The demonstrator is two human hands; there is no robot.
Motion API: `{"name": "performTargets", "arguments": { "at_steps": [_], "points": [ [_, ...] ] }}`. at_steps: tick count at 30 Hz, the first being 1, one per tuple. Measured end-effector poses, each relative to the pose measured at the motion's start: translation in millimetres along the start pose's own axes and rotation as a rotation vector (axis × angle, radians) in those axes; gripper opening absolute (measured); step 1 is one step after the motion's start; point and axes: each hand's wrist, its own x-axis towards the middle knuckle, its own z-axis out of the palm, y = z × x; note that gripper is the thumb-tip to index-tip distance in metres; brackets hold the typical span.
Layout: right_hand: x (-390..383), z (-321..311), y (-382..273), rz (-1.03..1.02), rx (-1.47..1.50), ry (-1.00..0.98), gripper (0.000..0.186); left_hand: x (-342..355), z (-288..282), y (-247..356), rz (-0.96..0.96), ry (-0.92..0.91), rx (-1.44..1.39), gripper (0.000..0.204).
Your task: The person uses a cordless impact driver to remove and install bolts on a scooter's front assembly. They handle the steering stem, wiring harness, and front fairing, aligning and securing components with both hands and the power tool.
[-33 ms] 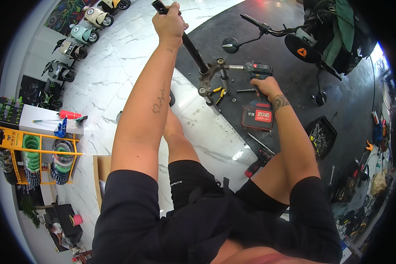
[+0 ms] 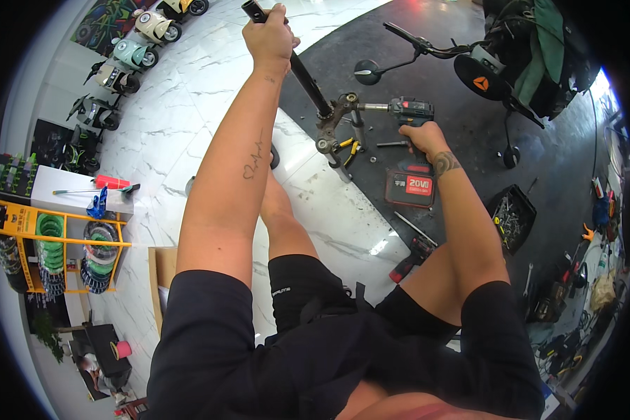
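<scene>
My left hand [image 2: 269,40] is wrapped round the upper end of a dark steering tube that rises from a scooter front fork [image 2: 341,115]. The fork's greasy metal clamp and two short legs lean over the edge between white tile and black floor. My right hand [image 2: 425,140] grips the handle of a cordless impact wrench [image 2: 411,110], whose large battery pack [image 2: 409,187] hangs below. Its long socket [image 2: 376,107] points left and meets the side of the fork's clamp. Pliers with yellow handles [image 2: 353,148] lie behind the fork leg.
A dark scooter [image 2: 479,73] with mirrors stands at the far right. A red-and-black power tool [image 2: 414,256] lies near my right knee. Beside my right forearm sits a black tray [image 2: 528,234] of bolts. Parked scooters [image 2: 134,54] and a yellow tyre rack [image 2: 63,243] stand on the left.
</scene>
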Motion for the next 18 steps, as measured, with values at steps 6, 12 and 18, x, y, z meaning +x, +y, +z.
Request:
{"name": "performTargets", "arguments": {
  "at_steps": [6,12,18],
  "points": [
    [7.0,11.8,6.6,-0.047,0.083,-0.019,0.037,1.0,-11.6,1.4,-0.032,-0.024,-0.063,0.03],
    [16.6,17.1,16.2,-0.038,0.192,-0.063,0.038,0.1,-11.2,1.5,-0.007,0.012,0.016,0.031],
    [25.7,12.6,19.0,-0.099,-0.031,0.003,0.048,1.4,-12.9,0.0,-0.03,0.036,-0.001,0.03]
  ]
}}
